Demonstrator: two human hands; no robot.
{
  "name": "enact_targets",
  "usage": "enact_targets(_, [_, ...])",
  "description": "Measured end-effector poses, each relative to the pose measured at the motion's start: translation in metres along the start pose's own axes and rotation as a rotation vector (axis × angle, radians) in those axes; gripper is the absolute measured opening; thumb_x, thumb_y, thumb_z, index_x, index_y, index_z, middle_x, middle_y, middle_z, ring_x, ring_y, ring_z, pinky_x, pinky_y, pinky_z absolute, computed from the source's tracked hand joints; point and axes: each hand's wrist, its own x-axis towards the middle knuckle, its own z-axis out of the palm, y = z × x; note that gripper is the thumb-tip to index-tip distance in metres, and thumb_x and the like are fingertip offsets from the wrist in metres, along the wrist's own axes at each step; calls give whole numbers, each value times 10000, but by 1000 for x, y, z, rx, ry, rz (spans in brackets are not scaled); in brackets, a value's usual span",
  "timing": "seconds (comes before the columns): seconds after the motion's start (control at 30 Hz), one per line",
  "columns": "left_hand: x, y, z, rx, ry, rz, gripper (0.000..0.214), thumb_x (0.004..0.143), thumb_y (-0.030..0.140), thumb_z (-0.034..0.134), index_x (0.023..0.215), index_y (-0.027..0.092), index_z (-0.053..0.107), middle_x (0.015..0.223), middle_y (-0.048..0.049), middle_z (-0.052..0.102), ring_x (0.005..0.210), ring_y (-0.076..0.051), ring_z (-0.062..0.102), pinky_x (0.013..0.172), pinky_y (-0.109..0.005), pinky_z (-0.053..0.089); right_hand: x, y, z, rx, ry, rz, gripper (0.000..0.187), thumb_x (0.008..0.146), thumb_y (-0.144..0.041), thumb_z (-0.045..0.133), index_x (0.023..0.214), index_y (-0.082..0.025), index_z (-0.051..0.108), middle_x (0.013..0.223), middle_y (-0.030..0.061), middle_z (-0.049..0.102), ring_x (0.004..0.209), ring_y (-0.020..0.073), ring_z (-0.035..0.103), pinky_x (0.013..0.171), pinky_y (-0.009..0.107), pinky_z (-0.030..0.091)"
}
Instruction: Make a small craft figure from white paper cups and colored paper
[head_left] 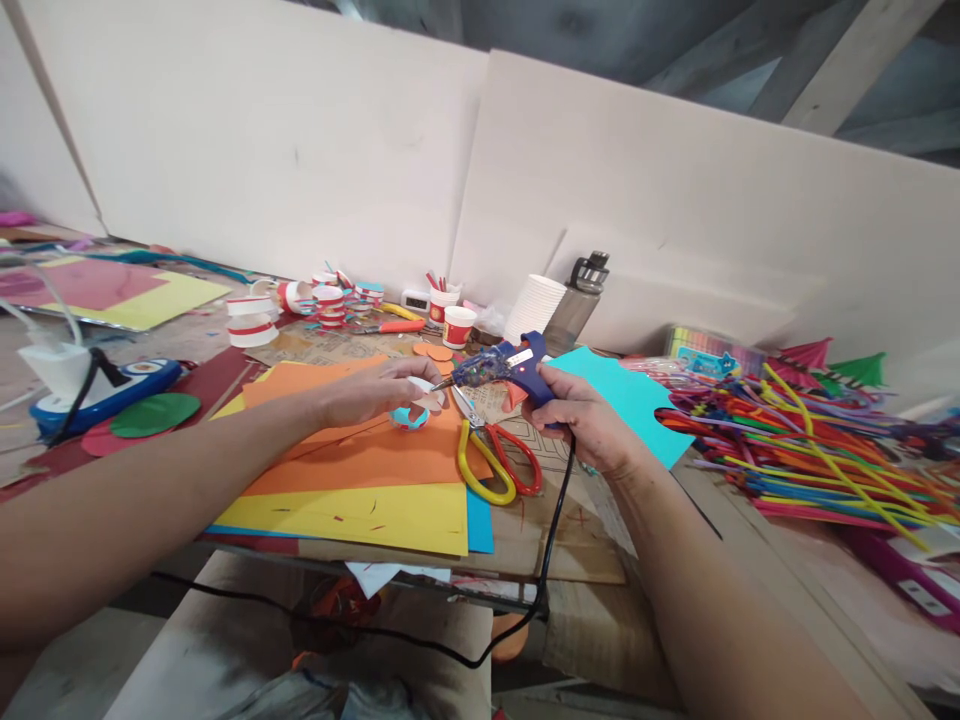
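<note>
My right hand (574,415) grips the handle of a blue glue gun (499,368), its nozzle pointing left. The nozzle tip sits right at a small white paper piece on a blue-and-white cup craft (414,408), which my left hand (375,390) pinches and holds over the orange paper sheets (352,455). The gun's black cord (551,530) runs down off the table's edge.
Red-and-yellow scissors (495,460) lie just below the glue gun. Yellow and blue sheets (360,515) lie under the orange. A heap of coloured pipe cleaners (817,450) fills the right. A paper-cup stack (532,308), bottle (577,300) and finished cup crafts (330,300) stand by the wall.
</note>
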Motion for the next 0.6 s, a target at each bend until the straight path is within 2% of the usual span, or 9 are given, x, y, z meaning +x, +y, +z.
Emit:
enact_targets(0.33, [1, -1, 2, -169, -7, -18, 226, 758, 224, 679, 968, 169, 617, 872, -39, 643, 709, -138, 588, 616, -263, 424, 0, 0, 4, 30, -15, 4, 368, 527, -128, 605, 889, -188, 611, 597, -69, 471, 496, 68, 299, 425, 233, 150])
enact_targets(0.6, [1, -1, 0, -335, -95, 39, 247, 761, 241, 620, 989, 150, 596, 921, -76, 678, 727, -170, 624, 633, -293, 466, -2, -2, 4, 43, 8, 1, 366, 523, -126, 607, 884, -188, 596, 638, -56, 479, 518, 78, 319, 427, 244, 145])
